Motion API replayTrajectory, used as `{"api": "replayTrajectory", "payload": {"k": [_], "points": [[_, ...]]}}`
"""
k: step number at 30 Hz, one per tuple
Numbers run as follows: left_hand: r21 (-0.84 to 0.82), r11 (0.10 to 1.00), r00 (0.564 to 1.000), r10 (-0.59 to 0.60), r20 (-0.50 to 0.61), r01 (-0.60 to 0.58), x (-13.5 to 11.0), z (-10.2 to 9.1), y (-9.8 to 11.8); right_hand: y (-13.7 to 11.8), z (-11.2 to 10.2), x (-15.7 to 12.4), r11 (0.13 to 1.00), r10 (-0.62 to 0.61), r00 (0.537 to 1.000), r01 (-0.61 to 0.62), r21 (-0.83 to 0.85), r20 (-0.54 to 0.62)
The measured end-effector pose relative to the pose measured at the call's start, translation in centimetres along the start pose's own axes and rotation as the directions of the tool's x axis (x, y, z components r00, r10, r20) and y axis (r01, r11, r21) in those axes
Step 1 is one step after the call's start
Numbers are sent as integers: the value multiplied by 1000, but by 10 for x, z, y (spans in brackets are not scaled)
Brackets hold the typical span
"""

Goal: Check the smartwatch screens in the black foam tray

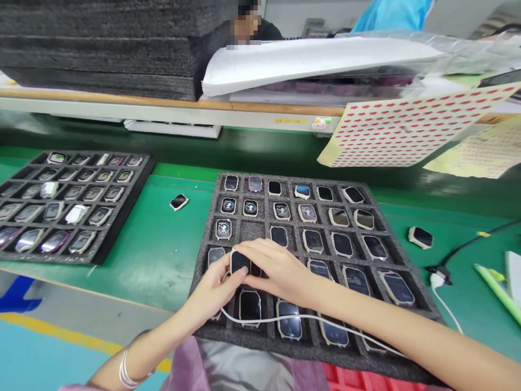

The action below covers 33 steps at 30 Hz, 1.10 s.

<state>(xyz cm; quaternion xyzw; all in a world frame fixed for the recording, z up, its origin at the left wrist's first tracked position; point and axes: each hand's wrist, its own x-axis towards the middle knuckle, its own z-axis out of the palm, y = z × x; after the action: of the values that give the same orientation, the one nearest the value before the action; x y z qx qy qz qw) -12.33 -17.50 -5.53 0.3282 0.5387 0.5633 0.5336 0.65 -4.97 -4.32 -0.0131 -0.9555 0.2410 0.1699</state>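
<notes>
Above the black foam tray, both my hands hold a smartwatch case without a strap, its dark screen facing up. My left hand grips its left side, the thumb lying over the lower screen. From the right, the fingers of my right hand close on the watch's top and right edge. A white charging cable runs from under my left hand across the tray to the right; its end at the watch is hidden. Around my hands, several watches sit in the compartments, a few with lit faces.
A second foam tray of watches lies at left. Loose watches lie on the green mat, one between the trays, another at right. A white plug and a green pen are at far right. Sticker sheets hang from the shelf.
</notes>
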Motion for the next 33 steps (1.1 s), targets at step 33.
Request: {"api": "replayTrajectory", "payload": {"k": [33], "points": [[-225,953,966,-156,206,202,-6,-11,2,-1,-3,2,780,191,982,-149,607,-4]]}}
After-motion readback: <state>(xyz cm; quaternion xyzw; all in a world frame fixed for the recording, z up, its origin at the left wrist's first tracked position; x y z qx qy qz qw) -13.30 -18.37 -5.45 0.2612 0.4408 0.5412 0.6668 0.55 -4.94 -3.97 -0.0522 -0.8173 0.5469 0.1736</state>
